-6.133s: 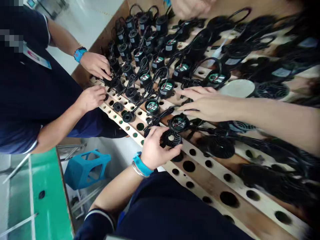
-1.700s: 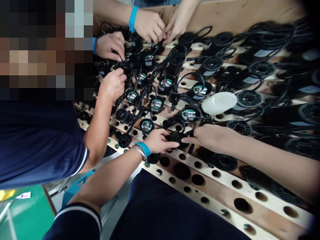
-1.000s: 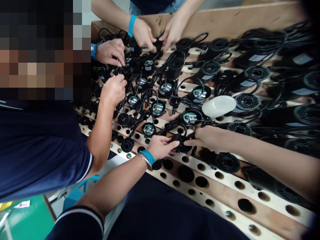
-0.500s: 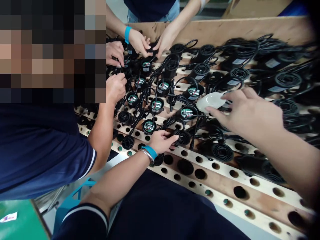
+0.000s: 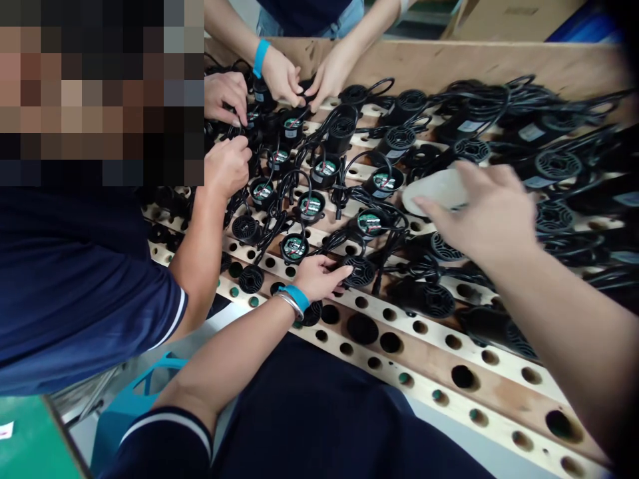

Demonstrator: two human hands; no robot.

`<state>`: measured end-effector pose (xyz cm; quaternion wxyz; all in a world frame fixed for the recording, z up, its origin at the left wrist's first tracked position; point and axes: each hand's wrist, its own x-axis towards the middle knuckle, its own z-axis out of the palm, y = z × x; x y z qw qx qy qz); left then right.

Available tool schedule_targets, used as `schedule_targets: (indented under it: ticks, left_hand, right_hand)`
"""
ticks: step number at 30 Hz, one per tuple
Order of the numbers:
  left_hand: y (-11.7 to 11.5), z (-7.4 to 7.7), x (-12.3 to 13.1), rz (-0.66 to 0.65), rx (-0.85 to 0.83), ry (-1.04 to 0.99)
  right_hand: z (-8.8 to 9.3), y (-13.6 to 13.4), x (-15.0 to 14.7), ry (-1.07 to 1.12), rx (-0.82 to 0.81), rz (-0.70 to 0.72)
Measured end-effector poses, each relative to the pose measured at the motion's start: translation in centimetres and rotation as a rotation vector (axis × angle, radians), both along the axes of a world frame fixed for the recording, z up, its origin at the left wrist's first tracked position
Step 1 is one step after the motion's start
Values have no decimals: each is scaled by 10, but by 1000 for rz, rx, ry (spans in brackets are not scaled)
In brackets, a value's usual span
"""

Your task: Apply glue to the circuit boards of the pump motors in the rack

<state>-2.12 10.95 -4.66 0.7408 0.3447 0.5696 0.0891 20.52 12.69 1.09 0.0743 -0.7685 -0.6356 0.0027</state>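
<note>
My left hand [image 5: 319,278], with a blue band and a metal bangle at the wrist, grips the side of a black round housing [image 5: 359,271] with a slotted grille top, its thumb on the rim. A shallow white dish [image 5: 433,191] is pinched in my right hand [image 5: 492,209], above the board and smeared by motion. The dish's contents cannot be made out. Left of it stand open black housings with green circuit boards inside, among them one housing [image 5: 370,223] with red and white wires. Another grille-topped housing [image 5: 446,247] lies just below the dish.
A wooden board [image 5: 434,329] with rows of round holes carries many housings and tangled black cables [image 5: 499,93]. Across it, a co-worker's hands [image 5: 327,76] work on a dark part. Another co-worker's hands [image 5: 227,163] are at left. A blue stool [image 5: 120,426] stands below.
My right hand has lifted the white dish slightly away, up and to the right over the board, and turned it. My left hand stays on the same housing. The view has shifted a little.
</note>
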Motion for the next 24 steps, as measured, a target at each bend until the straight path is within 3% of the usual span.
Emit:
schedule_targets:
  ticks: [3,6,8,13,16,20,24]
  left_hand:
    - [-1,-2,0,16,9,-8]
    - [-2,-5,0,31,23,-14]
    - [-3,-8,0,31,31,-26]
    - [-6,-14,0,56,65,-65]
    - [-6,-14,0,51,57,-59]
    - [-5,-12,0,57,38,-66]
    - [-4,-11,-1,45,38,-66]
  right_hand:
    - [12,-41,-16,85,188,157]
    - [10,-77,-39,169,90,340]
    - [6,-90,-50,143,70,332]
    - [-2,-89,-56,179,-24,350]
    - [-6,-88,-58,168,47,330]
    - [-6,-93,-60,164,72,408]
    - [1,-81,-37,-11,202,154]
